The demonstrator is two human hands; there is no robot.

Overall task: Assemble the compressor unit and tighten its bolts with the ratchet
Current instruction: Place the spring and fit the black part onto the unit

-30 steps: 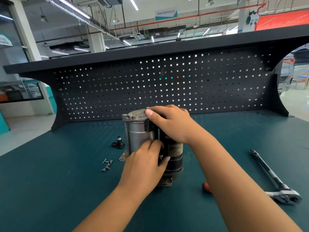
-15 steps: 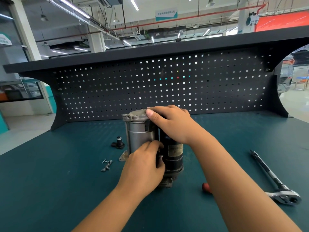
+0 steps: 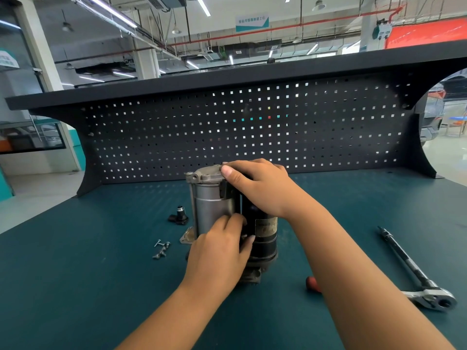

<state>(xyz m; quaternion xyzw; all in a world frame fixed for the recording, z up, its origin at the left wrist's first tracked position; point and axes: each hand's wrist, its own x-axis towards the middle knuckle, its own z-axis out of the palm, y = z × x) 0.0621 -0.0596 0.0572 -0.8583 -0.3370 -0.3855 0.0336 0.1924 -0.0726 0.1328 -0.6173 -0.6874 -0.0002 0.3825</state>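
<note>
Compressor (image 3: 212,203) upright on the bench (image 3: 101,274).
Right grip (image 3: 257,188) curls over its top; left grip (image 3: 219,251) clasps its middle.

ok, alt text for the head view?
Two hands hold an upright compressor on a green bench: right hand on its top, left hand on its side. Bolts and a black part lie left of it, a ratchet right.

You face a dark teal bench top (image 3: 75,286) backed by a black perforated panel (image 3: 252,137) under a black shelf (image 3: 177,88), and beyond it you see a hall with a white pillar (image 3: 145,61), ceiling strip lights (image 3: 111,11), a teal-and-white hanging sign (image 3: 252,22) and a pale floor (image 3: 38,185).
</note>
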